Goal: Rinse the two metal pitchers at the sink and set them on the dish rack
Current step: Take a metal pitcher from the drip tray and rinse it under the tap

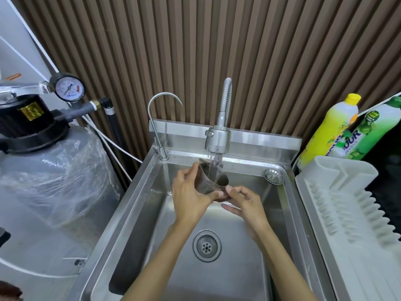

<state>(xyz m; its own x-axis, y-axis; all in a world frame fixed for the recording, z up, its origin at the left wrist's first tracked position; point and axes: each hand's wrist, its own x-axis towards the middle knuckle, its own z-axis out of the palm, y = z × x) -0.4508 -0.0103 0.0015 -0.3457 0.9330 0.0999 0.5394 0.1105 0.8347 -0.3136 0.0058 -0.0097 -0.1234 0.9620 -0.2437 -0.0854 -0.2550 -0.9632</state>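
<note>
A small metal pitcher [208, 178] is held tilted over the steel sink [149, 192], its mouth under the running stream from the flexible tap [217, 137]. My left hand [191, 196] wraps around its left side and bottom. My right hand [243, 202] pinches its lower right edge with thumb and fingertips. Water pours into the pitcher. Only one pitcher is in view. The white plastic dish rack [347, 213] lies to the right of the sink with nothing on it.
A thin gooseneck tap [156, 118] stands at the sink's back left. A loose strainer [273, 176] rests on the back right corner. Two detergent bottles [329, 129] stand behind the rack. A water filter tank [54, 181] with a pressure gauge sits left. The drain [206, 246] is uncovered.
</note>
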